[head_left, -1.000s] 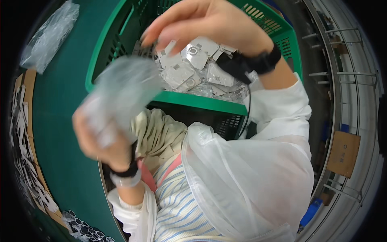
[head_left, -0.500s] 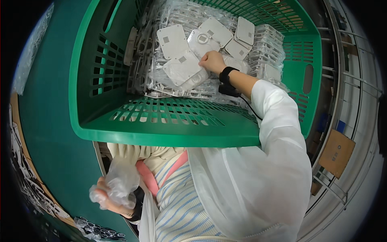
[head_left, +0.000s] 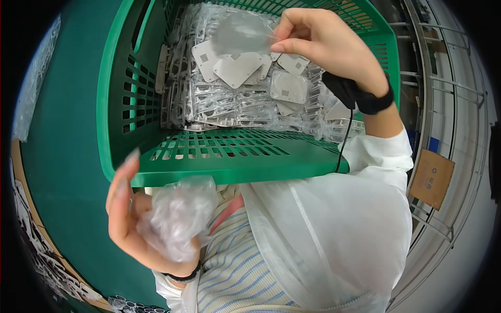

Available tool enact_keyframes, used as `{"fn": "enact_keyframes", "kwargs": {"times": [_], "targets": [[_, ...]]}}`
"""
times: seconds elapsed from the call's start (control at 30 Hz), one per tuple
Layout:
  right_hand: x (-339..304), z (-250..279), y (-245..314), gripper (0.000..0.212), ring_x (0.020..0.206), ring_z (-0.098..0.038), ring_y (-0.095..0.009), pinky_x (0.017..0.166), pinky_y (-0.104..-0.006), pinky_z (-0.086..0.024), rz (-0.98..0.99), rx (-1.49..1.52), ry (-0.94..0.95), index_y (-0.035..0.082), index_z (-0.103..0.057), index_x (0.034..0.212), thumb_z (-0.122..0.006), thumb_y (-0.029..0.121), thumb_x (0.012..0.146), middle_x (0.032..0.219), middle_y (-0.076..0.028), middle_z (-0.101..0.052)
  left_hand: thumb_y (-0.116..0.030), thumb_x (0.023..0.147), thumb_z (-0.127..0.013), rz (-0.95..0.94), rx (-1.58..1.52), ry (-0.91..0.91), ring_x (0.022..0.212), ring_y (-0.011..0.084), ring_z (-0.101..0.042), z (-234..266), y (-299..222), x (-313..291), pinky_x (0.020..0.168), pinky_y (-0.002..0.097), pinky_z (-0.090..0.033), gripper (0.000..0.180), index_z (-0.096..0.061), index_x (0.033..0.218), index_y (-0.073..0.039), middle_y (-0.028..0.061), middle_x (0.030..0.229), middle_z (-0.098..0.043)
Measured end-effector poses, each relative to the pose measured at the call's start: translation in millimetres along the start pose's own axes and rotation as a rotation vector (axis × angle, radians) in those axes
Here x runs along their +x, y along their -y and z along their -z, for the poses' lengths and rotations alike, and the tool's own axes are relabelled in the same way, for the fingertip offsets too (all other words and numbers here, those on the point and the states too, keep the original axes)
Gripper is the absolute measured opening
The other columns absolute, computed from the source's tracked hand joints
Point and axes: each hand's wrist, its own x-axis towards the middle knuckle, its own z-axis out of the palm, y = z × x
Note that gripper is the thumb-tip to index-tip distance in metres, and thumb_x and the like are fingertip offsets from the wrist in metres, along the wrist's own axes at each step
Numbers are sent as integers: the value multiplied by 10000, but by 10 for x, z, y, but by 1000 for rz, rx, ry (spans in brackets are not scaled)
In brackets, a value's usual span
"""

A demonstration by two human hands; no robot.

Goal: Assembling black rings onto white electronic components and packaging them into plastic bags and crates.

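Pinched between the thumb and forefinger of my right hand (head_left: 318,44) is a clear, greyish sheet of plastic film (head_left: 242,32), perhaps a flat bag, raised over the basket and blurred. Below it, loose white plastic covers (head_left: 237,70) with rounded corners and small slotted grilles lie on a pile of bagged parts (head_left: 229,104). Another white cover (head_left: 288,87) rests to their right, apparently in film. My left hand (head_left: 128,224), outside the basket's near edge, cradles a wad of crumpled clear plastic bags (head_left: 180,216) in its palm, with its fingers partly extended upward.
The green slotted basket (head_left: 235,175) surrounds the pile, its near rim close to my body. A green surface (head_left: 62,156) runs along the left, with a clear plastic bag (head_left: 36,78) at its far edge. At right are metal rails and a cardboard piece (head_left: 432,179).
My right hand has risen from the covers, now holding film. My left hand has come up and right to the basket's near rim with its plastic wad. Several covers have shifted.
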Motion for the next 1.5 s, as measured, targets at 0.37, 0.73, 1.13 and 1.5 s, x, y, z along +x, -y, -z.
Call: {"fn": "enact_keyframes", "kwargs": {"times": [0.37, 0.73, 1.13, 1.5], "targets": [[58, -336, -1270, 123, 832, -643, -201, 757, -281, -501, -209, -106, 94, 40, -641, 934, -614, 115, 840, 885, -85, -673, -51, 643, -756, -93, 257, 370, 601, 203, -564, -129, -43, 93, 504, 271, -427, 385, -622, 1004, -35, 80, 785, -590], [207, -490, -2414, 87, 709, -620, -199, 668, -305, -489, -234, -300, 377, 45, -655, 829, -643, 69, 746, 759, -76, -660, 12, 625, -745, 83, 307, 318, 631, 232, -569, 72, -48, 213, 570, 300, -450, 351, -594, 940, -18, 83, 738, -550], [-523, 72, 438, 72, 804, -597, -95, 719, -253, -486, 274, 196, 259, -15, -621, 852, -638, 35, 803, 900, -54, -649, -86, 736, -730, 110, 175, 362, 569, 189, -523, -327, -282, 333, 521, 261, -405, 231, -595, 916, -32, 72, 670, -524], [-2319, 861, -3230, 202, 741, -663, -257, 674, -354, -523, -1220, -629, -230, 11, -677, 866, -583, 180, 808, 818, -174, -672, -26, 714, -722, -116, 308, 202, 466, 255, -412, -135, -14, 403, 433, 314, -330, 150, -572, 715, -24, 88, 598, -426]]}}
